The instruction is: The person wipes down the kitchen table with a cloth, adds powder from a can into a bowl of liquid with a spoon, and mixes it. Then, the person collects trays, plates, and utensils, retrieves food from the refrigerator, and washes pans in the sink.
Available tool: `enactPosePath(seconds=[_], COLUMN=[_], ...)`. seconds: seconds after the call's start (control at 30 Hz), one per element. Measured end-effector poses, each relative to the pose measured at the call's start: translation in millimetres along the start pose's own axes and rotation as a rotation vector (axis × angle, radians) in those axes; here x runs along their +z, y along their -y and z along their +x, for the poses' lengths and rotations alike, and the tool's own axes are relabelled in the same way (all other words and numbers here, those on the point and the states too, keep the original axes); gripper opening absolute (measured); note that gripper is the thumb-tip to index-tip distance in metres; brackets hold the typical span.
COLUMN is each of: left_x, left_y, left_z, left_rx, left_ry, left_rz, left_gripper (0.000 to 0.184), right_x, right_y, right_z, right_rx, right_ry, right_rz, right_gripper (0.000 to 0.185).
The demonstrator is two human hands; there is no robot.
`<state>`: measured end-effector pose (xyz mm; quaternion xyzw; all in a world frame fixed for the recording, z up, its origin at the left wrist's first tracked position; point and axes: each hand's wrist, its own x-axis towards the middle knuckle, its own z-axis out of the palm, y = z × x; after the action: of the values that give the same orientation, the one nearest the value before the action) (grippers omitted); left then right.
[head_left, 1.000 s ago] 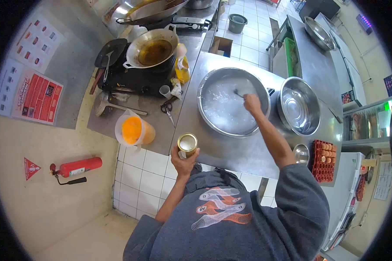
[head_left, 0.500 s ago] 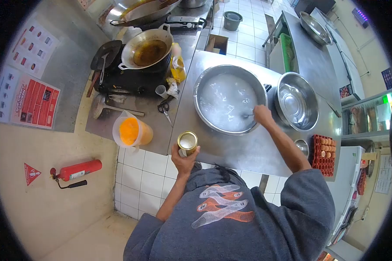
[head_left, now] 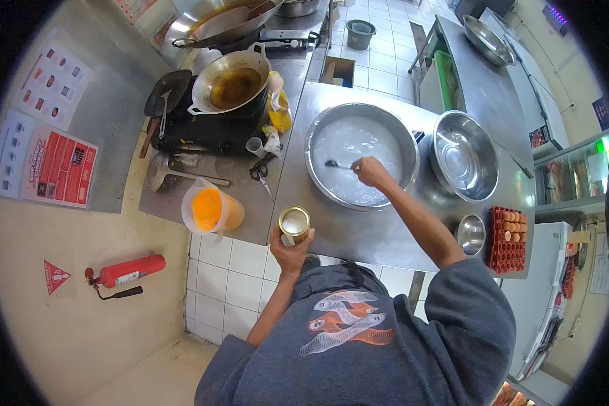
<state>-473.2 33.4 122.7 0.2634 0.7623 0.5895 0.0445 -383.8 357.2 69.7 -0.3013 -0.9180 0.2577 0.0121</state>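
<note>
My left hand (head_left: 290, 253) is wrapped round an open gold-rimmed tin (head_left: 295, 221) with something white inside, near the front edge of the steel table. A small spoon (head_left: 341, 165) is gripped by its handle in my right hand (head_left: 370, 172). Its dark-looking bowl points left, over the cloudy whitish liquid (head_left: 358, 139) in a wide metal basin (head_left: 309, 159); whether it touches the liquid I cannot tell. To the left of the tin stands a plastic jug (head_left: 233, 212) with orange contents (head_left: 207, 208).
Right of the basin are a large steel bowl (head_left: 490, 179), a small metal bowl (head_left: 471, 235) and a red egg tray (head_left: 509, 260) with several eggs. Scissors (head_left: 262, 178), a skimmer (head_left: 159, 174) and a stove bearing an oily pan (head_left: 203, 95) are at the left.
My right hand has swept left and slightly up from the basin's right edge to over its middle, carrying the spoon. My left hand keeps hold of the tin.
</note>
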Motion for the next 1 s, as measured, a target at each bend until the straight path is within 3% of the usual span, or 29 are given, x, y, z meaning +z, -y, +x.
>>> enactPosePath(seconds=[0.13,0.23,0.33,0.43,0.53,0.67,0.77,0.9,1.0], left_x=[-4.3,-5.6,-7.9,-6.8,1.9,25.8,46.3,75.6,97.3], left_y=[4.3,9.7,14.4,13.4,-3.6,-25.6,-43.9,-82.4,-91.8], left_z=[4.0,6.9,1.2,-5.1,-12.2,-43.2,-76.3,-121.8,-152.0], left_rx=[0.03,0.038,0.033,0.034,0.058,0.027,-0.011,-0.077,-0.122], left_ry=[0.0,0.002,0.044,0.101,0.054,-0.06,-0.153,-0.14,-0.113], left_rz=[0.0,0.003,0.0,0.03,0.036,0.048,0.062,0.088,0.051], left_gripper=[0.049,0.049,0.051,0.056,0.058,0.058,0.058,0.064,0.066], right_x=[-22.1,-39.9,-49.2,-43.1,-28.1,-6.8,-19.9,-99.8,-99.6], right_y=[-13.2,-43.1,-62.2,-58.1,-43.8,-34.2,-51.1,-55.5,-88.8], right_z=[-52.4,-70.9,-64.2,-35.0,-3.7,-1.7,-30.5,-109.3,-148.8], right_rx=[0.025,0.258,0.284,0.297,0.207,0.025,-0.069,-0.022,-0.125], right_ry=[0.22,0.122,-0.168,-0.313,-0.315,-0.086,0.1,0.029,-0.213], right_rz=[-0.252,-0.362,-0.356,-0.331,-0.179,-0.049,-0.114,-0.115,0.068], right_gripper=[0.019,0.016,0.013,0.019,0.017,0.015,0.025,0.027,0.029])
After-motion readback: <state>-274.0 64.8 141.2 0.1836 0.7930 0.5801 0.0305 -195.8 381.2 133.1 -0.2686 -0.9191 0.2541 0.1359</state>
